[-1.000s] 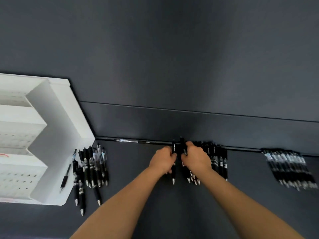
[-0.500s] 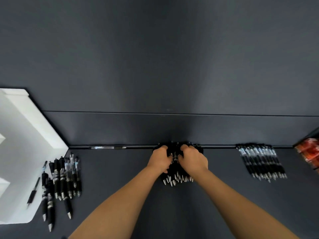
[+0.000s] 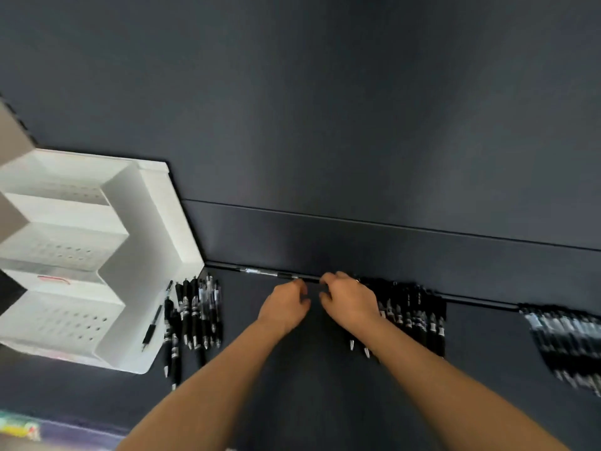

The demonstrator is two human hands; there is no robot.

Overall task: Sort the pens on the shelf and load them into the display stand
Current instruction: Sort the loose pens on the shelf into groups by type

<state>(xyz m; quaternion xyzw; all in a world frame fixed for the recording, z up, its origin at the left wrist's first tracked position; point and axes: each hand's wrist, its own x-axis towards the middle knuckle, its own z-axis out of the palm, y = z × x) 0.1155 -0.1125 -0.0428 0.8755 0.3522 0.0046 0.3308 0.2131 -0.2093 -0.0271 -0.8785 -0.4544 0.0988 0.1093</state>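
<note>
My left hand [image 3: 285, 304] has curled fingers whose tips pinch the right end of a single black pen [image 3: 260, 272] lying along the shelf's back edge. Close beside it, my right hand [image 3: 353, 301] is curled over the left edge of the middle pile of black pens [image 3: 414, 315]; whatever lies under its fingers is hidden. Two pen tips show under my right wrist. The white tiered display stand [image 3: 153, 242] sits at the left, with one pen [image 3: 152, 327] lying against its side panel. A second pile of pens [image 3: 195, 315] lies next to the stand.
A third pile of pens [image 3: 566, 343] with clear barrels lies at the far right, blurred. The dark shelf [image 3: 318, 385] meets a dark back wall [image 3: 325, 125]. Colourful packaging [image 3: 18, 428] shows at the bottom left corner.
The middle pens, bunched between both hands half a second ago, now lie spread to the right of my right hand. Both hands shifted left to the back-edge pen. The view swung left, showing the stand again.
</note>
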